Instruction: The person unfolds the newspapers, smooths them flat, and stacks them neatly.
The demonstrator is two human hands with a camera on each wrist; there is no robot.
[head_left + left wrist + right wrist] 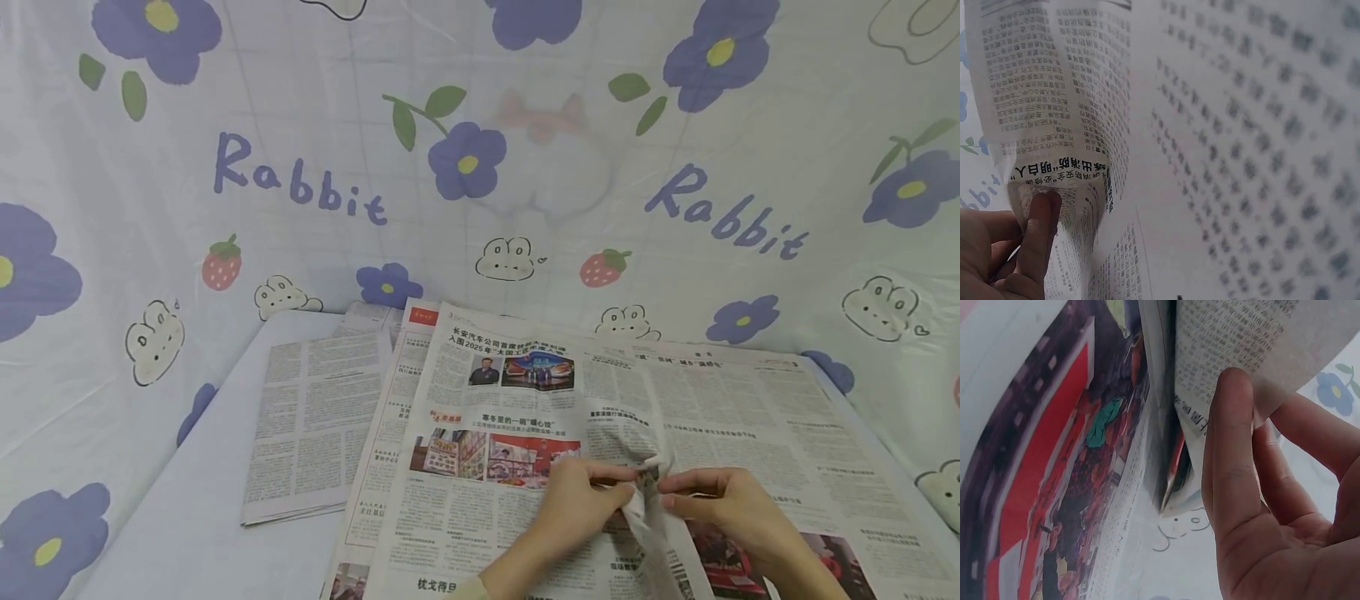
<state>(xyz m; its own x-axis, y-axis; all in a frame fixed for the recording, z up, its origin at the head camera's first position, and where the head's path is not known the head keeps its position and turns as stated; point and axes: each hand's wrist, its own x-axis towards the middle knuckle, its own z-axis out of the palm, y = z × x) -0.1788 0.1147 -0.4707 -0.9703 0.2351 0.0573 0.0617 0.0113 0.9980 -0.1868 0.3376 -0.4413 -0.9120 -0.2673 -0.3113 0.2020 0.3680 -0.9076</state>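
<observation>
A printed newspaper sheet (510, 408) with colour photos lies spread over other pages on the table. Its right-hand part rises into a creased ridge between both hands. The left hand (581, 504) pinches the newspaper on the left of this ridge. Close up in the left wrist view, the fingertips of the left hand (1019, 244) press into the bent paper. Just across the ridge, the right hand (723, 508) pinches the newspaper too. The right wrist view has the right hand (1254, 487) with a lifted corner of paper between thumb and fingers.
Left of the hands lies a smaller folded newspaper (315, 425) on the white table (187, 517). A page with a red heading (423, 317) sticks out under the sheet. More newspaper (787, 450) spreads to the right. A curtain with flowers and rabbits (450, 208) hangs behind the table.
</observation>
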